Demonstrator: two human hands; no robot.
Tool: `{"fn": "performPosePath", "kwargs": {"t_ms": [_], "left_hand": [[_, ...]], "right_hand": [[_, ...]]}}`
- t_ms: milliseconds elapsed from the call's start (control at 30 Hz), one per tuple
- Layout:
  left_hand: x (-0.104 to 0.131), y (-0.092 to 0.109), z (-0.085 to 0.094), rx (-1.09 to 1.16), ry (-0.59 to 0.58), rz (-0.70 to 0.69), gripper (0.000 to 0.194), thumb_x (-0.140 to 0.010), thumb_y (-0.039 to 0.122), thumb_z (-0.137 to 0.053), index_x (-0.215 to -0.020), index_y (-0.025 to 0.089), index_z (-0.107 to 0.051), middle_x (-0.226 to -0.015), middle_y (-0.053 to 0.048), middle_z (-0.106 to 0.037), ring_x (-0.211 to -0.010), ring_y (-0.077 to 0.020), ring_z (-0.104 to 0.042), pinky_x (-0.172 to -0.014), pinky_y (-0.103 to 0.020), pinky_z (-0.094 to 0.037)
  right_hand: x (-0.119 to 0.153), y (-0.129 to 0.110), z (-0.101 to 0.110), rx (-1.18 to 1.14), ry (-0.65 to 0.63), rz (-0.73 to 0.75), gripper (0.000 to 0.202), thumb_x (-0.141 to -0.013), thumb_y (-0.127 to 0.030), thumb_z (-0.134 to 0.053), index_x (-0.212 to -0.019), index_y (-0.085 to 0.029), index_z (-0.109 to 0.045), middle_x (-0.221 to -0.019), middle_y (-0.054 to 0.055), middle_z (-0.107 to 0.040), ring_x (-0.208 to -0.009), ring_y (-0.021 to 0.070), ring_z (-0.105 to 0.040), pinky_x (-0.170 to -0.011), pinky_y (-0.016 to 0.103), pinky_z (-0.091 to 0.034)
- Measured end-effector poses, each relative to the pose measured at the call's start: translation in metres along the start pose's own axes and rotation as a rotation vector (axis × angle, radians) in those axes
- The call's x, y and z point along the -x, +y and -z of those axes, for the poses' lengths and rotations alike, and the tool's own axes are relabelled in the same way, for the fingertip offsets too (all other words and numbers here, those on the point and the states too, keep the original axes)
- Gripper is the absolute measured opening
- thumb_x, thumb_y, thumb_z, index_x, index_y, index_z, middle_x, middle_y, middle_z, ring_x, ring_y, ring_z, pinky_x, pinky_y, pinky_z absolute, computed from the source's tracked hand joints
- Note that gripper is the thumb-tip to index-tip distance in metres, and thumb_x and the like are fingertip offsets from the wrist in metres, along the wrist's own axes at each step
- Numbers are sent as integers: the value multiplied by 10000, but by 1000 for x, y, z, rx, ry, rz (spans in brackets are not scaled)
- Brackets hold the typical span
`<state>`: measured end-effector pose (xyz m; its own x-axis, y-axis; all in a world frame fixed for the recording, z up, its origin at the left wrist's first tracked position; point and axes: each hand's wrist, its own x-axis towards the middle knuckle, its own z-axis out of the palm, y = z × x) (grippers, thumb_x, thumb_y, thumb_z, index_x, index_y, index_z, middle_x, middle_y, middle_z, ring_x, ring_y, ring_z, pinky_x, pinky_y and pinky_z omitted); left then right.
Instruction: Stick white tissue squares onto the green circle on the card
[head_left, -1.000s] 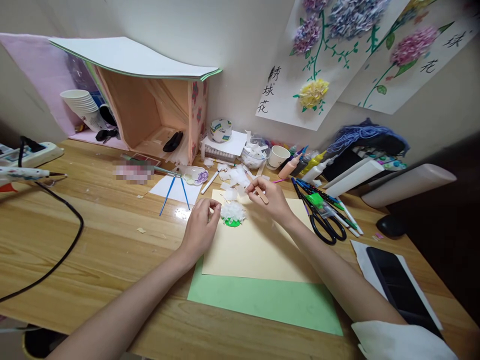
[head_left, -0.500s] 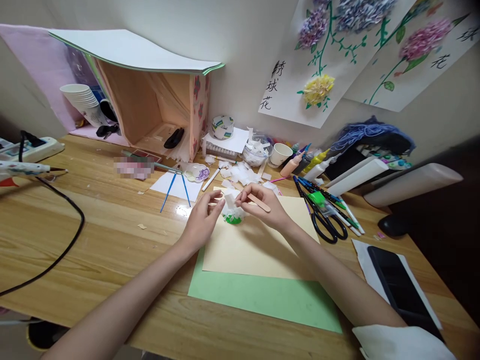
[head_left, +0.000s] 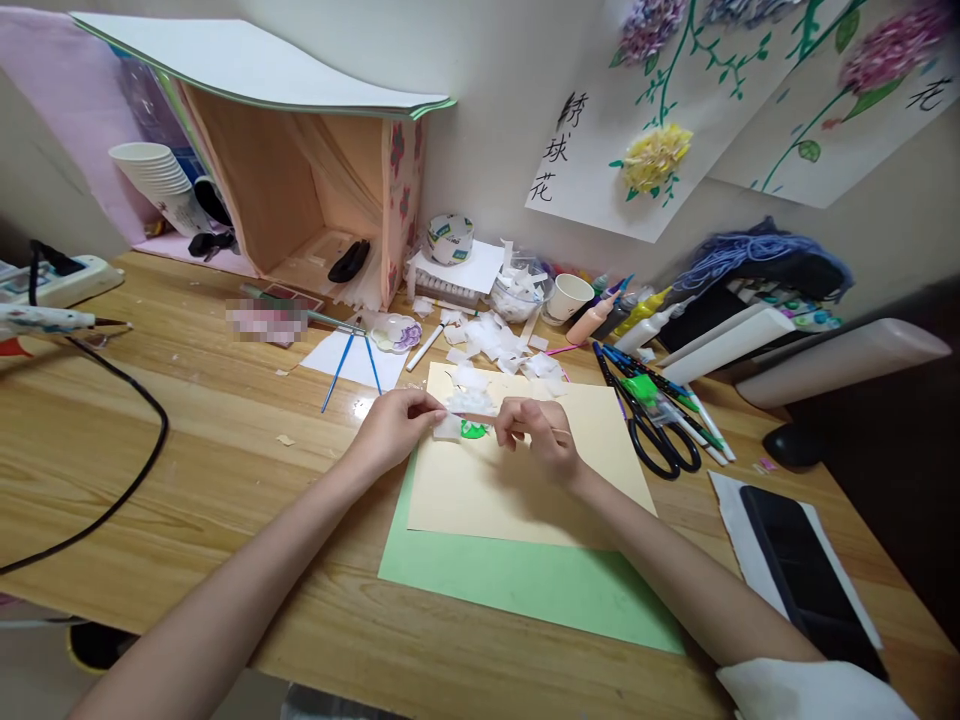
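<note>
Between thumb and fingers, my left hand (head_left: 397,428) pinches a small white paper strip (head_left: 448,428). My right hand (head_left: 536,432) is closed around a thin wooden stick, whose tip reaches left toward the strip. Just behind and between the hands lies a white and green craft piece (head_left: 472,405) made of torn white paper bits with a green part in front. It rests on a cream sheet (head_left: 510,500), which overlaps a green sheet (head_left: 525,590).
Scraps of white paper (head_left: 495,338), a bowl of strips (head_left: 517,292) and a paper cup (head_left: 568,298) stand behind. Black scissors (head_left: 664,448) and pens lie right, near a phone (head_left: 799,560). A glue gun (head_left: 45,320) with a black cable is left.
My hands have moved apart from above the craft piece and slightly toward me. The paper strip is now at its left front side, and the stick has turned to point left. The view has shifted slightly.
</note>
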<state>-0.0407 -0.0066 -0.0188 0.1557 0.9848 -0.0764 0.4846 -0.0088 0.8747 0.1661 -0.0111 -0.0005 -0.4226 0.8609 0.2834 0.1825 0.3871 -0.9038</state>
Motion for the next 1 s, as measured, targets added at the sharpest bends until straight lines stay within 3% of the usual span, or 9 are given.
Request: {"fn": "performPosePath", "kwargs": {"t_ms": [167,367,633,800,1000], "left_hand": [[1,0,-5,-25,70,-26,195,-764,317,-555,-800,187,-695,-834,-31,-714,-791,-179,-627,-715,-281,-455],[2,1,-9,-48,99,-29,177,-765,308,-560,-796,193,-690,-830,-28,-711,-795,-177,-623,-729,-283,-456],[2,0,-10,-79,103,-18,168,-784,296,-534,-788,198,-670,-795,-10,-694,-746,-161,-608,-658,-265,-426],[3,2,-9,-92,63,34,172,-779,306,-535,-774,186,-658,-770,-14,-683,-703,-158,-594,-632,-267,-421],[6,4,-14,-160,91,-2,168,-787,286,-524,-791,194,-665,-788,-15,-686,-721,-162,-589,-637,-270,-407]], "right_hand": [[-1,1,-4,199,-105,158,542,-962,-415,-212,-547,-205,-490,-505,4,-471,-480,120,-445,-546,275,-381],[-9,1,-8,306,-157,232,549,-961,-418,-198,-537,-212,-480,-500,13,-495,-464,121,-440,-533,278,-377],[-8,-6,-6,218,-134,214,584,-953,-469,-179,-506,-214,-456,-471,6,-468,-434,113,-425,-512,270,-368],[-9,-7,-5,175,-51,93,600,-948,-492,-191,-494,-211,-465,-438,-4,-455,-405,108,-414,-493,264,-358],[-17,-5,-7,270,-94,104,608,-958,-465,-198,-479,-201,-463,-440,-7,-465,-410,94,-429,-509,251,-366]]}}
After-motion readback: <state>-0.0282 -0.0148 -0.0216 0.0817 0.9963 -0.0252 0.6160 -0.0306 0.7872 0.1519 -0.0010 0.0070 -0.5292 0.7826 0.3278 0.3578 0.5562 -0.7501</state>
